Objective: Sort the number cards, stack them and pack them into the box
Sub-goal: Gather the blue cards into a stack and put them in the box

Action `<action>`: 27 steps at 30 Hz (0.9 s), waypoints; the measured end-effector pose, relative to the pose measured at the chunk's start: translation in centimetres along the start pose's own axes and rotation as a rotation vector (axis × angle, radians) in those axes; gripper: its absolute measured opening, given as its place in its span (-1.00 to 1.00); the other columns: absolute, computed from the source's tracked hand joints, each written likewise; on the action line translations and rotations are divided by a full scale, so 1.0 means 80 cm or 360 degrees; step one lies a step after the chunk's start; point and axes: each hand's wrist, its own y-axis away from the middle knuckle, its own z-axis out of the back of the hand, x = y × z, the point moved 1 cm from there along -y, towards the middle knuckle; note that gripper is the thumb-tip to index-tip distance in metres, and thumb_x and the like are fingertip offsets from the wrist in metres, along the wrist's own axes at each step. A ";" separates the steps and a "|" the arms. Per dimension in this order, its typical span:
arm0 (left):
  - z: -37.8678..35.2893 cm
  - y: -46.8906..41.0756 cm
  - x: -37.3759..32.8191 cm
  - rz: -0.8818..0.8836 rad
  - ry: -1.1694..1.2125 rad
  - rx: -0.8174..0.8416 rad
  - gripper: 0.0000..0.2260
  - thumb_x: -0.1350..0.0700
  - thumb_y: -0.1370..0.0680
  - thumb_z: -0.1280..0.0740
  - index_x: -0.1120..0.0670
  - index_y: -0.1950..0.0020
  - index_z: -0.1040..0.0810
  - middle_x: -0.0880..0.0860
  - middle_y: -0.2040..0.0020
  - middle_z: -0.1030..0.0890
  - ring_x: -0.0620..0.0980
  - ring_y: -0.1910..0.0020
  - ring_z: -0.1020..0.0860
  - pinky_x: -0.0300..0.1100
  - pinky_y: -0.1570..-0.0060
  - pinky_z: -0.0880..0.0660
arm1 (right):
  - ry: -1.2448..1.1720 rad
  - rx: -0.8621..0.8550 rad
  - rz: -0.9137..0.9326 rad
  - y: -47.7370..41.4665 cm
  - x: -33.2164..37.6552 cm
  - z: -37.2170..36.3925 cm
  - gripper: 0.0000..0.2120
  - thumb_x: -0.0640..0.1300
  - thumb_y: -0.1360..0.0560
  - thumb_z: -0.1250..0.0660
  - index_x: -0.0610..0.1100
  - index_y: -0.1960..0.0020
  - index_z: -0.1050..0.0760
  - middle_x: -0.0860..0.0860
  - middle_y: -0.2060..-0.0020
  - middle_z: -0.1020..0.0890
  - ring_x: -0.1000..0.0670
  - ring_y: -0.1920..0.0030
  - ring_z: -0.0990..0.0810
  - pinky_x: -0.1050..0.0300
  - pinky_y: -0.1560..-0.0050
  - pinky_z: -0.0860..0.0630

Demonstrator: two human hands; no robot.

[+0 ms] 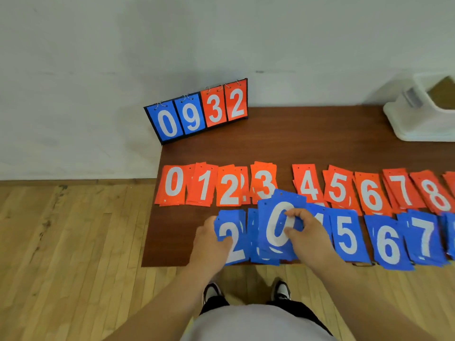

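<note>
While the left hand (211,238) pinches blue "2" cards (232,236), the right hand (304,231) grips blue "0" cards (275,225).

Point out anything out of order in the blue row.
The blue 0 cards, held by the right hand, sit right of the blue 2 pile, out of number order and tilted.

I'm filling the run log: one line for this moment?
stage: sorting | right hand: holds blue 0 cards | left hand: on blue 2 card | white box: unpacked
</note>
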 end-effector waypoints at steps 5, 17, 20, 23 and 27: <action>-0.065 -0.015 -0.017 0.0394 -0.0463 -0.0126 -0.22 -0.13 -0.53 -0.40 -0.10 -0.62 -0.02 0.11 -0.39 -0.20 0.19 -0.32 -0.28 0.00 -0.16 -0.47 | 0.0156 0.0142 0.0012 -0.018 -0.042 0.055 -0.68 -0.25 -0.60 -0.28 0.19 -0.13 -0.45 0.13 0.07 -0.58 -0.16 0.32 -0.58 0.00 0.42 -0.51; -0.096 -0.007 -0.009 0.0366 -0.0224 -0.0377 -0.10 0.08 -0.48 -0.56 -0.19 -0.64 -0.06 0.17 -0.42 -0.24 0.04 0.12 -0.51 -0.14 0.17 -0.49 | 0.0273 0.0380 0.0157 -0.066 -0.085 0.113 -0.66 -0.27 -0.59 -0.31 0.19 -0.11 -0.47 0.00 0.05 -0.63 0.04 0.49 -0.39 0.11 0.50 -0.38; -0.098 0.001 -0.006 0.0306 -0.0031 -0.0462 -0.26 0.12 -0.53 -0.51 -0.10 -0.61 -0.22 0.14 -0.43 -0.34 0.08 -0.14 -0.52 -0.19 0.07 -0.45 | 0.0259 0.0415 0.0197 -0.067 -0.080 0.113 -0.68 -0.26 -0.59 -0.33 0.17 -0.16 -0.48 0.14 0.06 -0.58 -0.15 0.24 -0.63 -0.08 0.33 -0.61; -0.085 0.008 -0.010 0.0265 0.0064 -0.0617 -0.47 0.15 -0.61 -0.40 0.00 -0.56 -0.34 0.10 -0.45 -0.39 0.09 -0.34 -0.47 -0.17 -0.08 -0.42 | 0.0268 0.0408 0.0185 -0.069 -0.074 0.109 -0.70 -0.24 -0.61 -0.33 0.14 -0.18 -0.48 0.15 0.02 -0.54 -0.07 0.16 -0.63 -0.11 0.25 -0.67; -0.052 0.025 -0.021 0.0159 0.0140 -0.0760 -0.58 0.17 -0.67 -0.28 0.03 -0.54 -0.37 0.05 -0.47 -0.39 0.05 -0.38 -0.44 -0.23 -0.10 -0.36 | 0.0207 0.0392 0.0164 -0.067 -0.058 0.098 -0.71 -0.26 -0.61 -0.31 0.10 -0.20 -0.48 0.06 -0.10 -0.56 0.01 0.20 -0.60 0.18 0.42 -0.56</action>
